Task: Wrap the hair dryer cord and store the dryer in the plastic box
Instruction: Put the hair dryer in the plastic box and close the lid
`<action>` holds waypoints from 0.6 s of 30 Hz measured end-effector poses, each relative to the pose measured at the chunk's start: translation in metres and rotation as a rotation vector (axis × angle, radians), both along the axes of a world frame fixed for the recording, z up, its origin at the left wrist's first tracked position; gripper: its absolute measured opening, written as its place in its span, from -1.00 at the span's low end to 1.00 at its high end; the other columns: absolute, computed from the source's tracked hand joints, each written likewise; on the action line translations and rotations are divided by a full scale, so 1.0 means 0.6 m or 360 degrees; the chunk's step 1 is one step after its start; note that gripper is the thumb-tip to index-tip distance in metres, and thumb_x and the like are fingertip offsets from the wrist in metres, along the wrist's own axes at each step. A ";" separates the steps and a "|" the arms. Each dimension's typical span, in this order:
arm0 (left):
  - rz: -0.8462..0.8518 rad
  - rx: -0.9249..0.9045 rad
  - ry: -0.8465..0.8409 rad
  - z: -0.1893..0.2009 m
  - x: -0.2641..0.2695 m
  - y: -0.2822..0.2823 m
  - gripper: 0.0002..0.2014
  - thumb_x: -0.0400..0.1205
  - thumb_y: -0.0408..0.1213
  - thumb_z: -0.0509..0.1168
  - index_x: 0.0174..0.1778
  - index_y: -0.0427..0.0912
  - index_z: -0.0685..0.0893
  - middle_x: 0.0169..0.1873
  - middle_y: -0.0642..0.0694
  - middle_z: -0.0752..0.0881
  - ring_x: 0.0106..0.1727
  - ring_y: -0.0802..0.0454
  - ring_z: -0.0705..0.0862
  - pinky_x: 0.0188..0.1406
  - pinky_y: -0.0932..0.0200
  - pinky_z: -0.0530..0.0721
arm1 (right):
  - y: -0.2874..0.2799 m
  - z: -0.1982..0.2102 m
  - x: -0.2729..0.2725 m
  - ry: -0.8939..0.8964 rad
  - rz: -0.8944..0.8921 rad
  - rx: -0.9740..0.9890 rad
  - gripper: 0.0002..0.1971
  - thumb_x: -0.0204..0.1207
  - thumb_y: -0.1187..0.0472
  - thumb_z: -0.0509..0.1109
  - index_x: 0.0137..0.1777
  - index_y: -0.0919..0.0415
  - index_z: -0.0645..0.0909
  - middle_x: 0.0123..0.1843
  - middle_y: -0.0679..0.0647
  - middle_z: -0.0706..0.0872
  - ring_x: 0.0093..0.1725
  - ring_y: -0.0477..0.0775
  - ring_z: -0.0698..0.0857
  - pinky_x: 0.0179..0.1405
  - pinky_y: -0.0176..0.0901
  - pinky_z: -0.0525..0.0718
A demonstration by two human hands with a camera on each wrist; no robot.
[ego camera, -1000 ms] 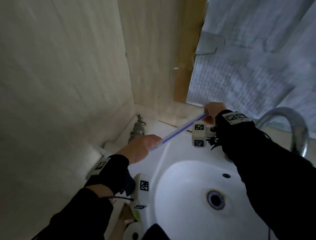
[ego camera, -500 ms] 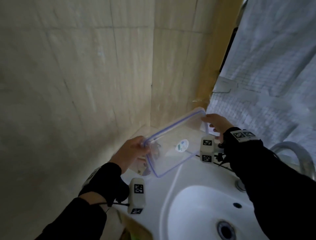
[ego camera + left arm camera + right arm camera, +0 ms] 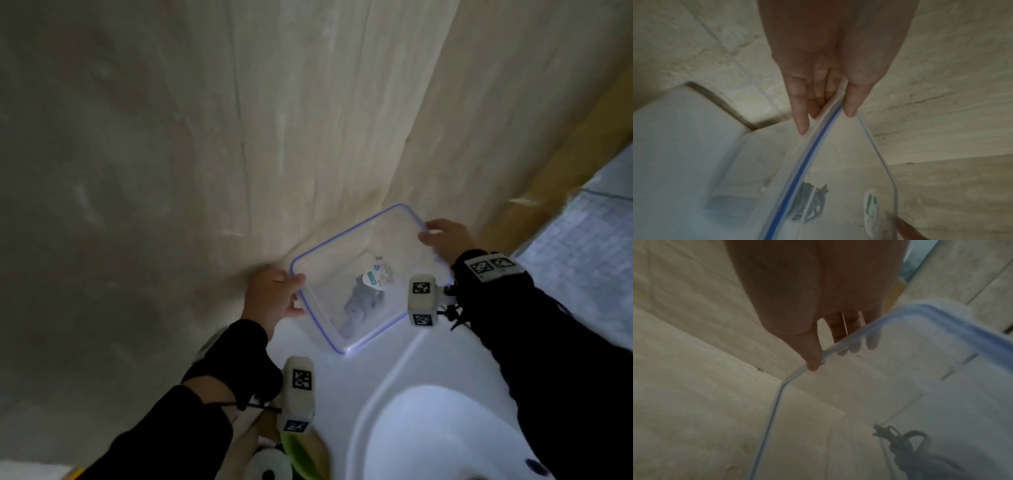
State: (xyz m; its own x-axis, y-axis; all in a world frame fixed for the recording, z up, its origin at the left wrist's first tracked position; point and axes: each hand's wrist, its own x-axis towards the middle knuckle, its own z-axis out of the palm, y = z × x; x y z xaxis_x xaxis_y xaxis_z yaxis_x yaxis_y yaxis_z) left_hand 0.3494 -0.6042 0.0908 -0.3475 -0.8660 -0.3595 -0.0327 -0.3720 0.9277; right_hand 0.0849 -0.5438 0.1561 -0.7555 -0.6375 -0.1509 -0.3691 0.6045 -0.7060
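Note:
I hold a clear plastic lid (image 3: 342, 270) with a blue seal rim, tilted up over the sink counter in the corner. My left hand (image 3: 274, 294) pinches its left edge between thumb and fingers, as the left wrist view shows at the left hand (image 3: 826, 113) on the lid rim (image 3: 812, 151). My right hand (image 3: 445, 240) grips the far right edge, with the right hand (image 3: 838, 350) curled over the lid (image 3: 941, 361). Through the lid I see a dark bundled cord (image 3: 359, 301) (image 3: 809, 201) (image 3: 906, 449). The dryer body and the box are not clear to me.
A white sink basin (image 3: 445, 428) lies below right. Beige tiled walls (image 3: 205, 137) meet in a corner close behind the lid. A white roll (image 3: 270, 469) and something green (image 3: 301, 452) sit at the bottom edge. A covered window (image 3: 582, 246) is at the right.
The lid was low and edge-on a second ago; both hands have raised it and tilted its face towards me. The head view has swung up towards the wall.

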 end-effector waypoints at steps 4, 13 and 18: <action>0.0178 0.0025 -0.0026 -0.029 -0.005 0.000 -0.62 0.55 -0.45 0.37 -0.57 -0.25 0.45 -0.82 0.06 0.43 -0.49 -0.01 0.44 -0.53 0.11 0.73 | -0.034 -0.026 -0.004 0.0156 0.0117 0.0126 -0.67 0.53 0.27 0.29 0.22 0.44 0.61 0.23 0.41 0.68 0.08 0.37 0.64 0.23 0.28 0.61; 0.0359 0.0026 -0.0077 -0.050 -0.022 0.003 -0.62 0.51 -0.44 0.42 -0.54 -0.20 0.39 -0.74 0.00 0.41 -0.61 0.11 0.45 -0.51 0.12 0.73 | -0.076 -0.075 -0.034 0.0309 0.0293 0.0276 -0.69 0.52 0.28 0.29 0.18 0.44 0.65 0.22 0.42 0.69 0.21 0.39 0.64 0.19 0.07 0.56; 0.0367 -0.0002 -0.0149 -0.055 -0.021 0.006 -0.74 0.50 -0.46 0.41 -0.39 -0.23 0.47 -0.54 -0.16 0.46 -0.50 0.02 0.49 -0.56 0.13 0.72 | -0.085 -0.091 -0.043 0.0201 0.0297 0.0228 -0.68 0.51 0.26 0.33 0.23 0.37 0.62 0.28 0.35 0.68 0.24 0.37 0.64 0.28 0.15 0.59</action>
State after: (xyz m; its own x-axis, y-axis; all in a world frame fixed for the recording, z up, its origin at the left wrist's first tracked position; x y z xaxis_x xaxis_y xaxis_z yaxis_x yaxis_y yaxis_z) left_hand 0.3367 -0.6006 0.0577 -0.1059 -0.9190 -0.3798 -0.0332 -0.3785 0.9250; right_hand 0.0588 -0.5948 0.1013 -0.6454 -0.7466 -0.1617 -0.5632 0.6080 -0.5596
